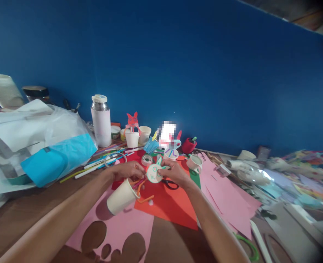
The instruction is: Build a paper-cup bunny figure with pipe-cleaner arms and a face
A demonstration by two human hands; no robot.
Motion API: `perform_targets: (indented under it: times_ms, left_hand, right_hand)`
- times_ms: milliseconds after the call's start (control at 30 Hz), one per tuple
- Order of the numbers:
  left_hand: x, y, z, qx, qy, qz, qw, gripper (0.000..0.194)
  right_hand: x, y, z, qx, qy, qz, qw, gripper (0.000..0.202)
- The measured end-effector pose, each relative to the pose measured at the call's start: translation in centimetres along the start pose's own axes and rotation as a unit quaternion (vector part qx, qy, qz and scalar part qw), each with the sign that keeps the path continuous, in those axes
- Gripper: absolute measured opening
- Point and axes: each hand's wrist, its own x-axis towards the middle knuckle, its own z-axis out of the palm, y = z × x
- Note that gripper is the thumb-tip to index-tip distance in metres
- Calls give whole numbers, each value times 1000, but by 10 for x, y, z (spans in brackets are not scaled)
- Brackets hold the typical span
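My right hand (175, 172) pinches a round white paper bunny face (154, 173) with ears and green and pink drawn features. Close on its left, my left hand (130, 171) is closed around thin pink straws (141, 183) that come out of a white paper cup (120, 199). The cup tilts on its side below that hand, its mouth toward the right. A bent orange straw (145, 199) sticks out of the mouth. Beneath the hands lie red sheets (169, 204), with dark scissors (170, 185) by my right hand and a tape roll (147, 159) behind.
A pink sheet with cut-out holes (117, 228) lies in front. Several straws (101, 160) are at left, near a plastic bag (40, 142) and a flask (101, 122). A cup with a red paper figure (132, 131) stands behind. A mug (194, 163) and pink paper (227, 193) lie right.
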Motion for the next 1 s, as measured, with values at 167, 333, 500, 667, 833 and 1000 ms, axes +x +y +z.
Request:
perform_targets:
  times_ms: [167,333,500,667,833,1000]
  left_hand:
    - [0,1,2,7,0,-6,1000,12]
    - [0,4,4,4,6,-8,1000,11]
    - [1,5,6,9,4,-6,1000,15]
    - [3,0,4,-6,-18,-3,1000,15]
    - [5,-3,1,-7,-21,-7,1000,13]
    - [4,-1,1,4,-18,1,1000,12]
  right_hand:
    - [-1,-2,0,-30,0,-12,999,14]
    - [0,-4,0,-37,5,-28,999,13]
    - [1,-2,0,-37,9,-46,998,12]
    - [1,-2,3,-34,9,-58,998,11]
    - [2,-2,6,-56,18,-54,997,13]
    - [1,-3,6,-53,20,-50,997,12]
